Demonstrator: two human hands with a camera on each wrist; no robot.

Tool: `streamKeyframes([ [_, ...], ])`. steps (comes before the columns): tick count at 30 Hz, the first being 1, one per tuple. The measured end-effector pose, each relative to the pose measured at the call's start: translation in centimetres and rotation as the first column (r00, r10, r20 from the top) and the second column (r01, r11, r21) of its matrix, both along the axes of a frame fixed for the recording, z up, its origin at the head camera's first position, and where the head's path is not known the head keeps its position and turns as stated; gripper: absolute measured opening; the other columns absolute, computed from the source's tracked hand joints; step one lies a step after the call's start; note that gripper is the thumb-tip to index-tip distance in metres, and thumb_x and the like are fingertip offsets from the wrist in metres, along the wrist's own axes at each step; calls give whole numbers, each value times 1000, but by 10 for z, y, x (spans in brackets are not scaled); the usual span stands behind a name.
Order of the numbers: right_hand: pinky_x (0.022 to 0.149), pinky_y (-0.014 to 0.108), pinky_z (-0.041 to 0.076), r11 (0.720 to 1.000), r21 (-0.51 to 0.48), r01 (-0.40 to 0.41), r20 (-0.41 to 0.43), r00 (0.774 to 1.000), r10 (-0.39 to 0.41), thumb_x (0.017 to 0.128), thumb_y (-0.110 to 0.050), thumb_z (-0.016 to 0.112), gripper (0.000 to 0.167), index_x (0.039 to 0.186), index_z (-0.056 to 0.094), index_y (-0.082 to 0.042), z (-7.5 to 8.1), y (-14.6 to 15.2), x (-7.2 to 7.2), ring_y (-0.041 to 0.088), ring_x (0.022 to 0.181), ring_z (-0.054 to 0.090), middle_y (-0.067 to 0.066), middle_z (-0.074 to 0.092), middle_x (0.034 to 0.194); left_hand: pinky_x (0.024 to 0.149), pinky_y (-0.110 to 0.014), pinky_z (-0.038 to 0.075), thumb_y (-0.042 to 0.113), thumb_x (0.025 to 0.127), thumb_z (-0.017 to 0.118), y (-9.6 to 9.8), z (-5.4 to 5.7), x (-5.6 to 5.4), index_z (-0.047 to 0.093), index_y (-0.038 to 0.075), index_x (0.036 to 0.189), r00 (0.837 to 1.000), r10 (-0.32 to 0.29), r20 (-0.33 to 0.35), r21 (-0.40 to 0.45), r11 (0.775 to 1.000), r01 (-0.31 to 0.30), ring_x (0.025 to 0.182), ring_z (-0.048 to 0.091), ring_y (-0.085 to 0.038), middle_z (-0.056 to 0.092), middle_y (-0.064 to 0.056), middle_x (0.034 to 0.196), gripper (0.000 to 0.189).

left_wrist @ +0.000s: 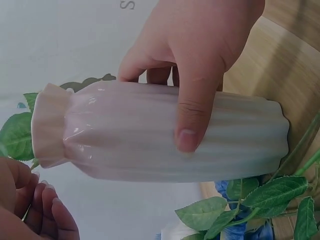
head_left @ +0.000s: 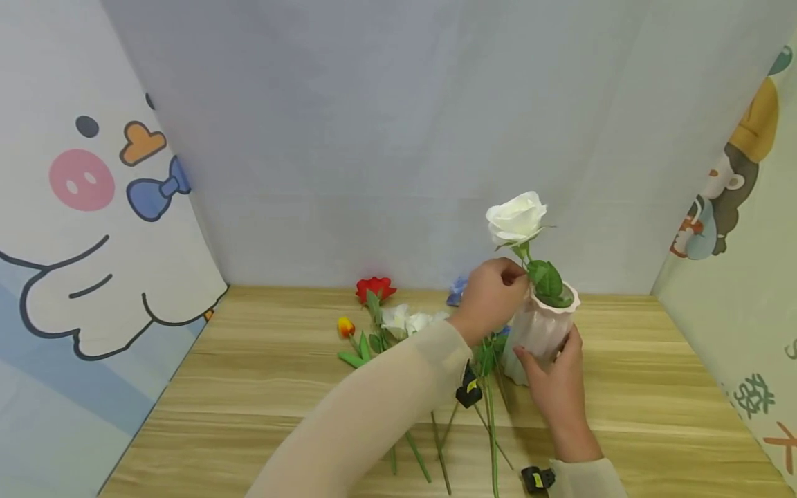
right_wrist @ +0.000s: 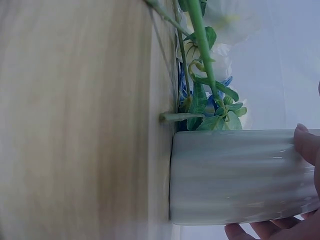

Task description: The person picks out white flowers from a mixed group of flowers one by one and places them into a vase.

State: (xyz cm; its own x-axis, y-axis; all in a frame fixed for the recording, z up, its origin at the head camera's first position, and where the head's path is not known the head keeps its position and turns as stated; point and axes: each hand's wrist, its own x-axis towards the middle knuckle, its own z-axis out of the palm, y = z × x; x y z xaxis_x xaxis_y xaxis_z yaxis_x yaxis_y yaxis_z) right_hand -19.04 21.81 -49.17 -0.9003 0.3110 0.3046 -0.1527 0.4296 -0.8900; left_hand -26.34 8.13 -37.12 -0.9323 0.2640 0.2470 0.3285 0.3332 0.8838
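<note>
A white rose (head_left: pixel 517 218) with green leaves stands in the mouth of a pale, fluted vase (head_left: pixel 540 332). My left hand (head_left: pixel 495 299) is at the vase's rim, its fingers curled and pinching the rose's stem just under the bloom. In the left wrist view, that hand (left_wrist: pixel 32 202) shows beside the rim, a bit of green between its fingers. My right hand (head_left: pixel 558 387) grips the side of the vase, thumb in front and fingers around the far side. The right wrist view shows the vase (right_wrist: pixel 240 175) with its base at the tabletop.
Left of the vase lie a red flower (head_left: pixel 376 289), an orange-yellow tulip (head_left: pixel 346 327), white flowers (head_left: pixel 405 321) and a blue flower (head_left: pixel 457 290). Their green stems (head_left: pixel 441 453) spread toward the front of the wooden table (head_left: pixel 249 387). A grey cloth backdrop (head_left: pixel 373 173) hangs behind.
</note>
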Motion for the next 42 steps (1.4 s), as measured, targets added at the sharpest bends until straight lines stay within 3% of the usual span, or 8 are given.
streamKeyframes([
  [11,107,66,36,1000,20,2,-3,1000,-2,93,-10,78,92,159,15,1,1,-1,0,46,135,41,31,36,148,79,-34,54,31,105,60,-27,-13,3,71,17,112,996,32,80,45,998,-36,92,61,-9,65,10,100,19],
  [18,107,67,37,1000,21,-1,2,1000,0,93,-11,78,92,160,15,0,3,-1,0,47,135,41,30,36,149,83,-38,54,35,105,61,-47,-20,20,71,19,108,995,8,95,127,992,-20,94,62,-11,67,9,102,19],
  [25,107,67,37,1000,16,-1,16,1000,1,93,-13,78,93,160,15,0,4,-1,-1,48,135,41,30,36,149,88,-42,53,36,104,63,-70,-25,40,72,15,112,993,4,119,230,973,-32,98,63,-15,68,4,109,24],
  [28,107,67,37,1000,18,1,22,1000,-1,94,-14,78,93,161,14,-1,3,-1,0,49,135,41,30,36,149,90,-43,52,33,105,62,-80,-32,48,71,12,114,996,13,92,248,968,-36,100,63,-16,69,1,109,24],
  [36,107,67,37,1000,15,6,35,999,-7,94,-16,78,94,161,13,-2,1,-1,0,49,135,41,30,36,150,87,-40,54,24,104,64,-109,-57,61,69,8,118,991,131,27,269,954,-134,98,64,-20,67,-3,108,21],
  [42,107,68,36,1000,12,-2,46,999,2,95,-19,77,96,162,11,-3,3,-1,1,50,136,40,30,34,151,90,-40,52,20,103,64,-129,-76,66,68,7,117,968,247,51,261,932,-252,99,63,-21,67,-5,109,19],
])
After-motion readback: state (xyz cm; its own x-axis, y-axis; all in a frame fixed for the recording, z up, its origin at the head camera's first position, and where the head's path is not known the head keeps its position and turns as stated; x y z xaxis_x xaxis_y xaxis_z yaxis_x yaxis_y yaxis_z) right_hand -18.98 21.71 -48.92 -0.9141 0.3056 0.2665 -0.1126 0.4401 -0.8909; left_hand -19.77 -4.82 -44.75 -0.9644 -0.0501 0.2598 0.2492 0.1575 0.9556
